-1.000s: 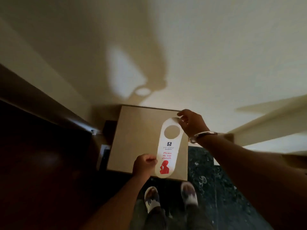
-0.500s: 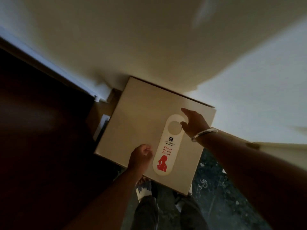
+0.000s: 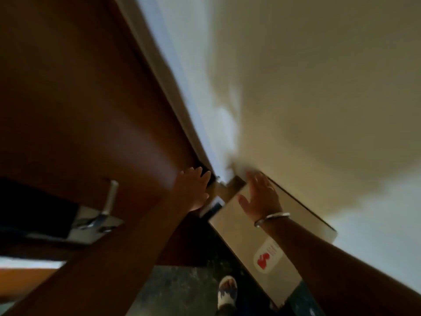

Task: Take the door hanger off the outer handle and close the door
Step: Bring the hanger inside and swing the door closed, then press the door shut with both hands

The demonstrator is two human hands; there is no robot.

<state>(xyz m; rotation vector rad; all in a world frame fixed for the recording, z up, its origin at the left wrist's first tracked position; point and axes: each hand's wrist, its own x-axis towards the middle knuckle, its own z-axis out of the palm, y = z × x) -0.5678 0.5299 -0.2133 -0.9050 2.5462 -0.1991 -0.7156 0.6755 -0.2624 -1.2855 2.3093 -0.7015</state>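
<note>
Door hanger (image 3: 267, 256) lies on the box; both hands, left hand (image 3: 192, 190) and right hand (image 3: 259, 197), spread empty; push the door (image 3: 79, 99) steadily near its edge.

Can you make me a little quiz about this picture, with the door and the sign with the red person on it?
1. True or false: the hanger lies on the beige box.
2. Which hand is against the brown door? A) left hand B) right hand C) neither
3. Fill in: the bangle is on the ____ wrist.

Key:
1. True. It lies flat on the box top, partly hidden behind the right forearm.
2. A. The left hand is open against the door near its edge; the right hand is spread open over the box.
3. Right.
</note>
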